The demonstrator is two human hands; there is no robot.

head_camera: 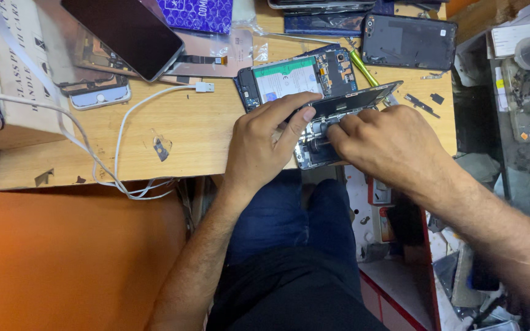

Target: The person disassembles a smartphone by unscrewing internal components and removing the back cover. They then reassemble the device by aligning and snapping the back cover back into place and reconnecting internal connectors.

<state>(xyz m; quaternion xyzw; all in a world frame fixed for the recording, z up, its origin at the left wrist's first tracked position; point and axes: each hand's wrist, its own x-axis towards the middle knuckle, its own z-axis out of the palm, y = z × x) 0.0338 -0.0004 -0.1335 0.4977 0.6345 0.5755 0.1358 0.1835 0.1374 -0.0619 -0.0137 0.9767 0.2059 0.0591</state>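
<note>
An opened phone (pixel 320 144) lies at the front edge of the wooden table (pixel 185 135), its dark screen panel (pixel 357 98) lifted up on a tilt. My left hand (pixel 262 138) grips the phone's left side, index finger stretched along the raised screen. My right hand (pixel 381 141) presses its fingertips onto the exposed inside of the phone; whatever it may pinch there is hidden. Just behind lies a second opened phone (pixel 295 76) showing a white and green battery and circuit boards.
A black back cover (pixel 409 41) lies at the far right. A large dark screen (pixel 127 30), a silver phone (pixel 99 96), a cardboard box (pixel 23 73) and a white cable (pixel 130 122) occupy the left. A green tool (pixel 363 68) and small parts lie near the phones. Cluttered trays stand to the right.
</note>
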